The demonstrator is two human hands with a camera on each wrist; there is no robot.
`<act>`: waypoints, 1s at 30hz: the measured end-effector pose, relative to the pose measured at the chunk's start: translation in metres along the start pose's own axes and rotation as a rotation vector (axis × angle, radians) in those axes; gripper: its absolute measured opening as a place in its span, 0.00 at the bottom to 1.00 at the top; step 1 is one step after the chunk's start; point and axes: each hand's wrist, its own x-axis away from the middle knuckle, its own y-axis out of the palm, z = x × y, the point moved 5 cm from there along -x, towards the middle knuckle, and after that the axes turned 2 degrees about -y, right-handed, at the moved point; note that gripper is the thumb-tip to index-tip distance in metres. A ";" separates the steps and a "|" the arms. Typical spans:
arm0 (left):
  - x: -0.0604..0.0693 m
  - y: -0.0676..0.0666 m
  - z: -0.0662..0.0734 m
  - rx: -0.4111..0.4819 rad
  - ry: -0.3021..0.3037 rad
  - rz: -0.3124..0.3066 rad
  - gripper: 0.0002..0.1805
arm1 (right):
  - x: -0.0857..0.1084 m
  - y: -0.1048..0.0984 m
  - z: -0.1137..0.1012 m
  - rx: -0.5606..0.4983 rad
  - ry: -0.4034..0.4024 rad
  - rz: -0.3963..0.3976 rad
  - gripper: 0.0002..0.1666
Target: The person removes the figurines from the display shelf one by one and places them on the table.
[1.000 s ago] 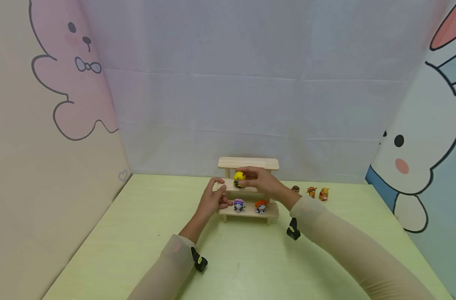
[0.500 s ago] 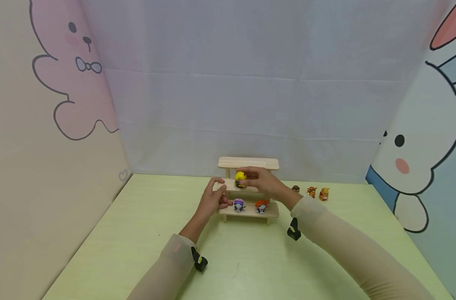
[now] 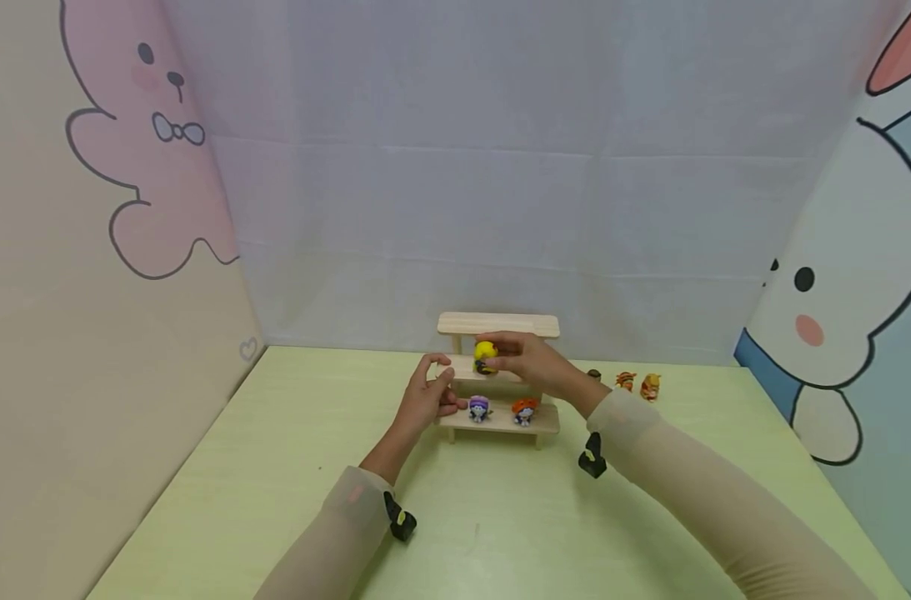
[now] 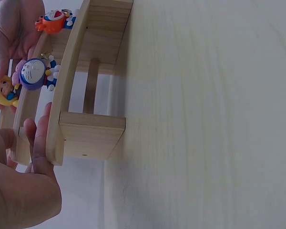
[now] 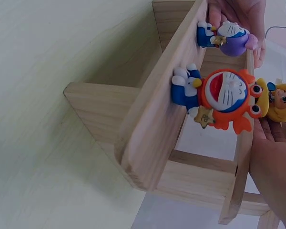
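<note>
My right hand (image 3: 533,367) pinches a yellow-haired figurine (image 3: 484,357) at the middle tier of a three-tier wooden shelf (image 3: 498,323). My left hand (image 3: 423,400) grips the shelf's left end, fingers at the middle and bottom tiers. On the bottom tier stand a purple-hooded figurine (image 3: 478,408), beside my left fingers, and an orange crab-hooded figurine (image 3: 523,411) to its right. In the left wrist view the yellow figurine (image 4: 5,90) is upright against the tier; whether its base touches the wood is hard to tell. The right wrist view shows my right hand (image 5: 276,167) behind the crab-hooded figurine (image 5: 224,98).
Behind my right wrist, several small figurines stand on the table, among them an orange one (image 3: 625,381) and a yellow-and-red one (image 3: 651,387). A white curtain (image 3: 500,208) hangs behind the shelf, with cartoon-printed panels on both sides.
My right hand and the yellow figurine have shifted slightly right along the middle tier. My left hand has stayed at the shelf's left end.
</note>
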 end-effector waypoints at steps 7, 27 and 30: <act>0.000 -0.001 -0.001 0.005 -0.006 0.010 0.13 | 0.008 -0.008 0.001 -0.039 0.001 -0.013 0.27; 0.002 -0.003 -0.002 0.009 0.005 0.009 0.14 | 0.025 -0.029 0.013 -0.064 0.018 0.001 0.29; 0.002 -0.002 -0.001 0.009 0.005 0.008 0.14 | 0.028 -0.030 0.013 -0.073 0.021 -0.004 0.30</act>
